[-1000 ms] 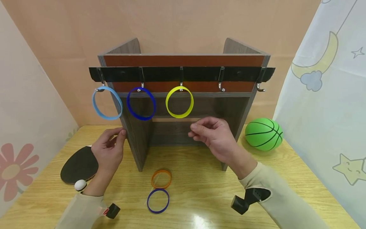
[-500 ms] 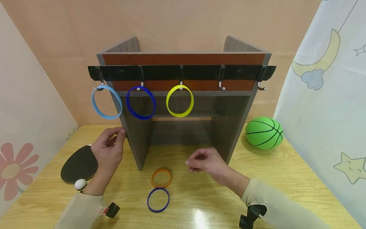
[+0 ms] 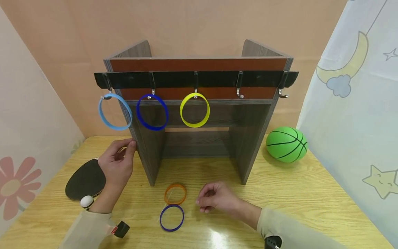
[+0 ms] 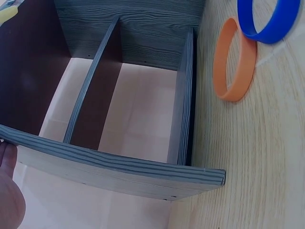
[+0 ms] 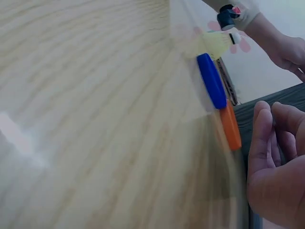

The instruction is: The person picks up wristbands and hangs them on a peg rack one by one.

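Observation:
My left hand (image 3: 117, 160) holds the front edge of the left side panel of a grey wooden shelf (image 3: 147, 162), thumb and fingertips at the edge. The right hand (image 3: 219, 199) is low over the table with nothing in it, fingers loosely curled, right of two silicone wristbands. One is an orange wristband (image 4: 245, 67); nearer me lies a dark blue wristband (image 5: 212, 82), right up against it. From the shelf's hooks hang a light blue wristband (image 3: 115, 128), a blue wristband (image 3: 152, 128) and a yellow wristband (image 3: 195, 125).
A black strip (image 3: 175, 79) with several hooks crosses the shelf's front; its two right-hand hooks bear nothing. On the left lie a black table tennis bat (image 3: 84, 181) and a white ball (image 3: 87, 201). A green ball (image 3: 286, 144) stands right of the shelf.
My right hand has come down from just below the yellow wristband to the table, toward the two loose wristbands. The left hand has kept its place at the panel.

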`<control>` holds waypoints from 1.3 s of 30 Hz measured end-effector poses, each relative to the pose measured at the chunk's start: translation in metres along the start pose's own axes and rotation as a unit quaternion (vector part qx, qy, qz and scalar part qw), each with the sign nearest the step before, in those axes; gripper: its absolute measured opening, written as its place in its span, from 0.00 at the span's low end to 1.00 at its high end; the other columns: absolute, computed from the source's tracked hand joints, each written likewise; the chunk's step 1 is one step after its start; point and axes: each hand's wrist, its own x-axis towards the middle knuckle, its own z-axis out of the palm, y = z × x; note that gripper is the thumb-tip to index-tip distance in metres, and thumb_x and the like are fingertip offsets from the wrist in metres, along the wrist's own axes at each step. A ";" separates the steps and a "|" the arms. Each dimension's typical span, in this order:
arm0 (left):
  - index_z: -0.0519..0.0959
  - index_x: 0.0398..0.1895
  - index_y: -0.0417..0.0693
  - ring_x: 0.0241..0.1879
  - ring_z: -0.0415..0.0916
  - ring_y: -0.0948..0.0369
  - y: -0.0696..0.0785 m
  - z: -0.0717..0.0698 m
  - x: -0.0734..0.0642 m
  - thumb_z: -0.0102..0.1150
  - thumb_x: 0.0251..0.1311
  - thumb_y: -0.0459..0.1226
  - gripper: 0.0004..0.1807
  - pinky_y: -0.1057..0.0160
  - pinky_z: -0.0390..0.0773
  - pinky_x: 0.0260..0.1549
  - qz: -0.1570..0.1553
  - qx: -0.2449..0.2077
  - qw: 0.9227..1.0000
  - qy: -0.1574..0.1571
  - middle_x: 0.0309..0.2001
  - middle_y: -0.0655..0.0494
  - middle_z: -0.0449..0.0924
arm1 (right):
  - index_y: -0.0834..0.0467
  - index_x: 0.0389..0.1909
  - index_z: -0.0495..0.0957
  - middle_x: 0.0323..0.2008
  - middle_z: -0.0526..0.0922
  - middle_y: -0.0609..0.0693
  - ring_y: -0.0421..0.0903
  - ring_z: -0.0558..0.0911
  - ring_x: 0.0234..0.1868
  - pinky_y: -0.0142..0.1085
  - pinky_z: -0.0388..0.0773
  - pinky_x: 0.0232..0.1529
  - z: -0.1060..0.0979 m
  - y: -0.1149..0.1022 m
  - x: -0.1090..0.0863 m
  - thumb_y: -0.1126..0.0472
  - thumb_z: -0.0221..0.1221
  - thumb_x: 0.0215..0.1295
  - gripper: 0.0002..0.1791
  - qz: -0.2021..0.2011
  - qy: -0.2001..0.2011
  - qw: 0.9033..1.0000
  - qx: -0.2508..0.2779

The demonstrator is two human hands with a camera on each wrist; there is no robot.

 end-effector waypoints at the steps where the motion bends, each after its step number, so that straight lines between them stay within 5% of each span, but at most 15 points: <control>1: 0.78 0.28 0.19 0.28 0.80 0.64 0.003 0.001 0.001 0.59 0.51 0.17 0.02 0.70 0.80 0.35 0.001 -0.001 1.000 -0.001 0.27 0.44 0.81 | 0.66 0.29 0.80 0.27 0.82 0.63 0.45 0.82 0.22 0.33 0.81 0.26 0.002 0.002 0.000 0.69 0.66 0.54 0.05 0.001 0.000 1.000 -0.001; 16: 0.78 0.28 0.18 0.28 0.79 0.66 0.016 0.004 0.003 0.58 0.51 0.18 0.03 0.71 0.80 0.35 0.005 0.016 1.000 -0.002 0.26 0.42 0.80 | 0.68 0.33 0.80 0.25 0.81 0.64 0.47 0.82 0.20 0.37 0.82 0.22 0.032 0.022 0.006 0.70 0.65 0.56 0.06 0.023 -0.036 0.999 -0.008; 39: 0.77 0.28 0.18 0.28 0.79 0.65 0.020 0.008 0.005 0.58 0.52 0.18 0.03 0.71 0.80 0.35 0.015 -0.001 1.000 -0.002 0.27 0.41 0.80 | 0.63 0.24 0.80 0.18 0.81 0.57 0.47 0.81 0.16 0.36 0.80 0.17 0.050 0.016 0.014 0.71 0.67 0.51 0.05 0.012 0.022 0.995 -0.097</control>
